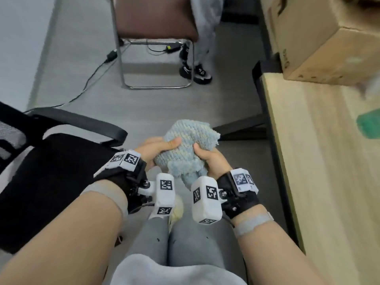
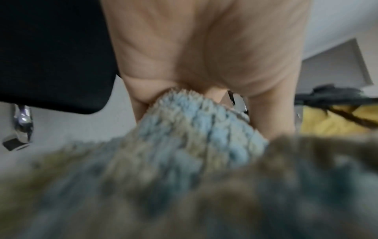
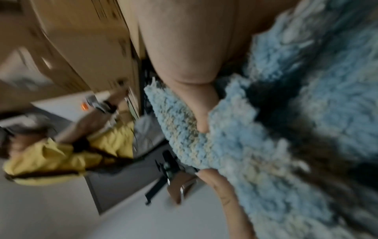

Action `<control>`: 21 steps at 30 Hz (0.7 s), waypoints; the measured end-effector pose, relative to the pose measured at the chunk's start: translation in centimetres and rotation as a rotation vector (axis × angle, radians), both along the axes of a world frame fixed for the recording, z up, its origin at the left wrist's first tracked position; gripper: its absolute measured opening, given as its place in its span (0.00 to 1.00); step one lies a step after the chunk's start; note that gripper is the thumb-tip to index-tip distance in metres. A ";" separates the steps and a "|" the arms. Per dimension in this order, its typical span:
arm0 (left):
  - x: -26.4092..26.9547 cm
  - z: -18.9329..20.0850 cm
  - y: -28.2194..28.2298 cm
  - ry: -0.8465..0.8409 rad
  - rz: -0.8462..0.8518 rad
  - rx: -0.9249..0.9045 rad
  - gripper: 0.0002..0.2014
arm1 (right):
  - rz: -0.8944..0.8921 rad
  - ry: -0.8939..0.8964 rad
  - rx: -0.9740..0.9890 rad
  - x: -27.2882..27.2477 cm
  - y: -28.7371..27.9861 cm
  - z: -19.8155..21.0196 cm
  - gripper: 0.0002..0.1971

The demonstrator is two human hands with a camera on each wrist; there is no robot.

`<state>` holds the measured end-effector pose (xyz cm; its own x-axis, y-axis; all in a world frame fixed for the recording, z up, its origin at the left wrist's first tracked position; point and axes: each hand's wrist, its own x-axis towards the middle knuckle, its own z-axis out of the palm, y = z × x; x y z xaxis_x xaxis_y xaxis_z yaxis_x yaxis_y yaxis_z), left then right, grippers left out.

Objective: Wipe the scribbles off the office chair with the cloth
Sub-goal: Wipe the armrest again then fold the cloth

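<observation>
A fluffy light-blue cloth (image 1: 188,140) is bunched between both my hands above my knees. My left hand (image 1: 158,148) grips its left side with the thumb pressed on top. My right hand (image 1: 207,159) grips its right side, thumb on the cloth. The black office chair (image 1: 53,169), with its armrest (image 1: 82,122) and mesh back, stands to my left, just beside my left wrist. No scribbles show on it from here. In the left wrist view the cloth (image 2: 196,122) is pinched in my palm; the right wrist view shows the cloth (image 3: 255,137) wrapped by fingers (image 3: 204,119).
A wooden desk (image 1: 320,161) runs along my right with a cardboard box (image 1: 320,42) and a green object (image 1: 370,125) on it. Ahead stands a brown metal-framed chair (image 1: 154,17), cables on the floor, and another person's feet (image 1: 195,72). A person in yellow (image 3: 51,158) appears in the right wrist view.
</observation>
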<state>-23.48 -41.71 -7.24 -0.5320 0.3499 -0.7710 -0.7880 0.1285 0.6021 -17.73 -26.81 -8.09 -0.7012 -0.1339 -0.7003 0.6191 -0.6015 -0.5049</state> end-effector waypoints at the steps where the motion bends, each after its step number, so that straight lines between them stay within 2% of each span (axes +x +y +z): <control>1: 0.0 0.1 2.3 0.012 -0.070 0.016 0.28 | -0.090 0.004 -0.006 1.2 1.8 0.1 0.17; 7: 1.9 0.5 12.9 0.070 -0.388 0.015 0.33 | -0.483 0.028 0.025 8.3 9.3 0.7 0.17; 9: 3.3 0.6 16.2 0.090 -0.512 0.018 0.29 | -0.599 0.016 0.057 10.8 11.3 0.7 0.14; 11: 4.8 0.9 19.7 0.111 -0.627 0.026 0.20 | -0.720 -0.004 0.097 13.5 13.4 0.8 0.13; 13: 6.4 1.1 23.2 0.133 -0.738 0.040 0.20 | -0.835 -0.032 0.135 16.1 15.4 1.0 0.14; 15: 8.0 1.2 26.7 0.165 -0.845 0.061 0.27 | -0.927 -0.077 0.221 18.7 17.5 1.1 0.11; 19: 11.5 1.3 32.9 0.250 -0.995 0.103 0.21 | -1.019 -0.282 0.501 23.3 21.0 1.0 0.04; 21: 13.0 1.1 35.1 0.314 -1.036 0.117 0.23 | -1.083 -0.331 0.563 24.9 21.9 0.9 0.08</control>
<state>-10.44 -6.66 -6.13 -0.1042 0.8042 -0.5851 -0.1390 0.5708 0.8092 7.21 -4.89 -7.16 -0.0458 0.7705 -0.6358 0.0905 -0.6307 -0.7707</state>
